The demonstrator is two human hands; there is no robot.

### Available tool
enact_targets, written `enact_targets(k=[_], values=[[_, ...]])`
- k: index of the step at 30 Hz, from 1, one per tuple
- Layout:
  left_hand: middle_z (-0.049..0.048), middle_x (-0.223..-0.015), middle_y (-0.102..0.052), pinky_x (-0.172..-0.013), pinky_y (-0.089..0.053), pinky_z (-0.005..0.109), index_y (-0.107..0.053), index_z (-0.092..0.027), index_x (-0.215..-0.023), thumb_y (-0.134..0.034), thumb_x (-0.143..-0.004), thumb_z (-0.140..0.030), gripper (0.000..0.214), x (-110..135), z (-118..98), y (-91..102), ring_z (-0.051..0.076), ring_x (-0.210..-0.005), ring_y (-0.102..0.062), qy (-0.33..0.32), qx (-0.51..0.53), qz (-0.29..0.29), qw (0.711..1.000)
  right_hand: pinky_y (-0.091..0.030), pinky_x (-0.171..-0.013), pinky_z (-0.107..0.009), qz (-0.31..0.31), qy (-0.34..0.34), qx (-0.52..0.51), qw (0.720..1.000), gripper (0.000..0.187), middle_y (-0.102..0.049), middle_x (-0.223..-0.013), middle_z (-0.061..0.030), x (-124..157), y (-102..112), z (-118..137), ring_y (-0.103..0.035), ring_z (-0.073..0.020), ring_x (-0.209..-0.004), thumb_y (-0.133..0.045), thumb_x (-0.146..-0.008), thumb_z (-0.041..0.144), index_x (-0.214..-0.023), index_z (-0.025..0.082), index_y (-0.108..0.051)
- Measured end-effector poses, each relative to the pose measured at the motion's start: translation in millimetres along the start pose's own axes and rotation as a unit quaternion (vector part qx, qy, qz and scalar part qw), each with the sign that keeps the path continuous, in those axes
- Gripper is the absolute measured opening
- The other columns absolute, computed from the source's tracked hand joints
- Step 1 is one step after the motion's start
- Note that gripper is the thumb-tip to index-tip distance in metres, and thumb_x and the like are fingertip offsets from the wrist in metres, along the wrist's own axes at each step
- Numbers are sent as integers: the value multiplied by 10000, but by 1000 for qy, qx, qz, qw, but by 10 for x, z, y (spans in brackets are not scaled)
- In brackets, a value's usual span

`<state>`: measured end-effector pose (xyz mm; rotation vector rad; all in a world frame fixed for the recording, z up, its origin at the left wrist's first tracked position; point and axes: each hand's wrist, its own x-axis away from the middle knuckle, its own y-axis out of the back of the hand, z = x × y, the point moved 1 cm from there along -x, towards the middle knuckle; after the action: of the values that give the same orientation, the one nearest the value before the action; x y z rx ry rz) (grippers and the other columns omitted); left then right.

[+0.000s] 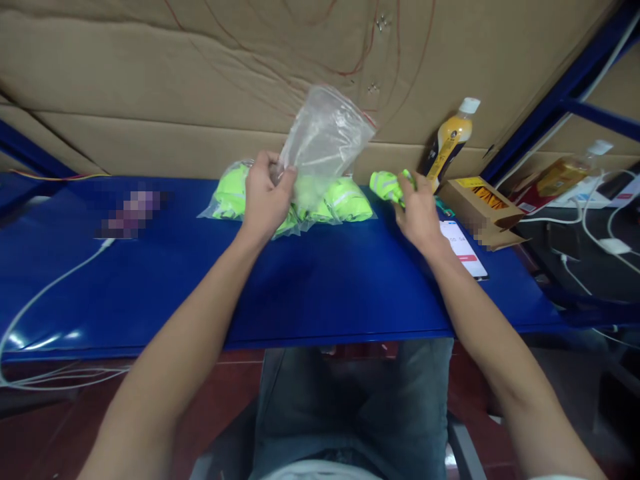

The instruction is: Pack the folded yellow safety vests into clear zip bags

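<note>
At the far left, a pixelated purple item lay on the blue table, a white cable running from it over the front edge. Open blue surface stretched from there to the left forearm, and more spread between the two forearms down to the front edge. Along the back, the cardboard wall closed off the reach behind a row of bagged yellow-green bundles. Room was tighter at the right — bottle, opened box and lit phone crowded the right hand.

The left hand pinched the clear bag by its lower left corner, thumb nearly closed against fingers; the bag tilted up above the row. The right hand's fingers curled around a loose yellow-green bundle — just right of the row, near the bottle.
</note>
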<state>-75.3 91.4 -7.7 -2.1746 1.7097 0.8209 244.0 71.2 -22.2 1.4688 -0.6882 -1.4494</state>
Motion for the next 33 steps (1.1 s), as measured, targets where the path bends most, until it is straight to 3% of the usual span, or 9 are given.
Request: enact_targets(k=[4, 7, 10, 15, 22, 25, 27, 29, 33], values=[[-2, -948, -688, -757, -566, 345, -535, -232, -1003, -923, -868, -660, 594, 35, -29, -72, 179, -831, -704, 61, 89, 45, 993, -428, -1273, -680, 162, 24, 28, 986, 789, -180, -1838, -358, 57, -172, 56, -337, -523, -1671, -481, -1100, 252, -1804, 31, -200], [17, -976, -738, -730, -618, 369, -543, -235, -977, -999, -770, -639, 643, 85, -76, -123, 216, -833, -751, 76, 149, 58, 984, -422, -1261, -708, 183, 8, 20, 983, 886, -90, -1863, -350, 83, -186, 77, -291, -551, -1688, -492, -1120, 436, -1824, 61, -105], [66, -984, -785, -718, -642, 393, -513, -236, -983, -998, -786, -562, 617, 124, -72, -169, 275, -876, -805, 83, 181, 84, 976, -414, -1251, -730, 175, -18, 42, 983, 873, -99, -1860, -356, 94, -163, 144, -335, -564, -1665, -450, -1128, 478, -1822, 60, -125], [119, -989, -823, -710, -677, 431, -474, -251, -1002, -912, -807, -349, 489, 163, -37, -209, 350, -938, -847, 101, 194, 114, 969, -489, -1174, -703, 125, -54, 101, 986, 712, -305, -1792, -381, 56, -175, 201, -511, -539, -1527, -375, -1138, 307, -1782, 20, -275], [117, -1036, -830, -730, -703, 404, -492, -253, -1034, -897, -822, -283, 458, 197, -48, -232, 356, -1023, -853, 131, 199, 118, 964, -475, -1165, -699, 91, -104, 122, 983, 756, -327, -1769, -401, 52, -192, 87, -481, -555, -1541, -518, -1111, 329, -1773, 30, -305], [110, -1054, -832, -793, -721, 429, -534, -241, -1088, -932, -802, -294, 493, 223, -96, -237, 335, -994, -857, 148, 217, 131, 956, -380, -1225, -763, 25, -101, 109, 989, 772, -294, -1796, -376, 75, -103, 116, -388, -567, -1615, -541, -1100, 413, -1756, 57, -346], [108, -1063, -836, -848, -729, 447, -587, -223, -1132, -957, -795, -316, 509, 255, -149, -252, 320, -969, -859, 163, 232, 148, 947, -351, -1285, -717, -63, -79, 27, 995, 679, -423, -1748, -319, 74, -19, 179, -409, -490, -1622, -485, -1112, 451, -1672, 69, -470], [111, -1070, -842, -901, -728, 451, -639, -202, -1146, -985, -777, -350, 527, 301, -210, -283, 314, -965, -862, 177, 250, 168, 937, -471, -1248, -593, -110, -46, -159, 980, 612, -637, -1559, -236, 68, 46, 275, -587, -377, -1476, -437, -1121, 562, -1543, 142, -583], [89, -1033, -856, -928, -723, 419, -691, -189, -1095, -1036, -717, -393, 550, 416, -309, -372, 304, -973, -864, 181, 273, 212, 921, -657, -929, -441, -32, -17, -535, 844, 673, -762, -1089, -88, 72, 77, 493, -757, -275, -1035, -642, -917, 900, -1170, 277, -688]])
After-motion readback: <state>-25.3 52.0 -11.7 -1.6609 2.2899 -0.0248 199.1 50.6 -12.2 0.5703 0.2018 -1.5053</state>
